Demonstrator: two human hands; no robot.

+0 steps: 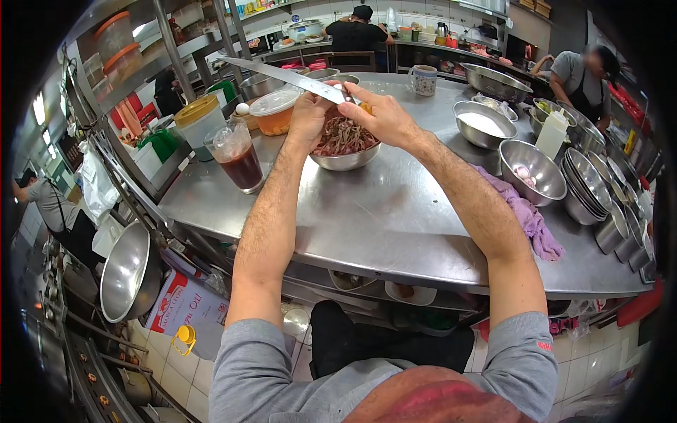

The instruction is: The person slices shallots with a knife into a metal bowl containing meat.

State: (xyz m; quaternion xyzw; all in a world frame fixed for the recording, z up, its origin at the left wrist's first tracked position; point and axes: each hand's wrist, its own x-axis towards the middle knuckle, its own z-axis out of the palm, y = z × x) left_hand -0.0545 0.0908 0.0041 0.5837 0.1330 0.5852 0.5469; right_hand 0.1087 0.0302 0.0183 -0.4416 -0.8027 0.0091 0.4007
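Observation:
A large knife (pixel 282 76) with a broad shiny blade points up and to the left over the table. My right hand (pixel 381 116) is closed around its handle end, thumb against the blade. My left hand (pixel 310 113) is curled just under the blade near the handle; what its fingers hold, if anything, is hidden. Directly below both hands stands a steel bowl (pixel 345 162) heaped with thin reddish-brown strips (pixel 344 137), which look like meat. Something orange shows partly behind my right fingers.
Left of the bowl are a plastic cup of dark drink (pixel 240 166) and a lidded orange tub (pixel 275 111). To the right lie a purple cloth (pixel 525 215), a bowl of white powder (pixel 484 127) and stacked steel bowls (pixel 585 187). Several people work further off.

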